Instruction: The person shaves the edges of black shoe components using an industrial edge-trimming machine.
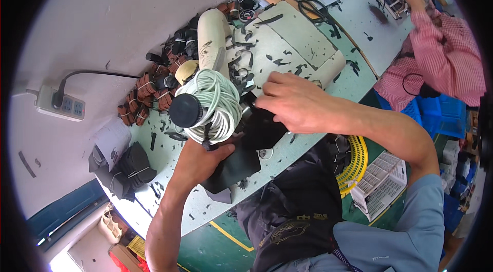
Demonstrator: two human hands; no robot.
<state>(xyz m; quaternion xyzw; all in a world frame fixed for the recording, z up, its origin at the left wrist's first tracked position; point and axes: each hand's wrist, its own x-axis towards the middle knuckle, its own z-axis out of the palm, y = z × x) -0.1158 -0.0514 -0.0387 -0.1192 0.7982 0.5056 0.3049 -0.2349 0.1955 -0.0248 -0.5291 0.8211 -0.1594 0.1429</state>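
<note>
A black flat piece of sheet material [233,167] lies at the near side of a cream-coloured sewing-type machine [211,33]. My left hand [203,161] grips this piece with the thumb on top; its other fingers are hidden under a coil of pale green cord [218,105]. The coil hangs at the machine's head, beside a round black knob [186,110]. My right hand [292,101] is closed, fingers bent, over the far right part of the black piece, close to the machine's metal working parts. What its fingertips hold cannot be made out.
Black scraps litter the machine bed [292,36], where large scissors [310,9] lie. Brown bundles [146,87] line the wall, near a power strip [60,102]. Black stacked pieces [131,169] sit left. A co-worker's pink checked sleeve [441,49] is at right, above a yellow basket [357,164].
</note>
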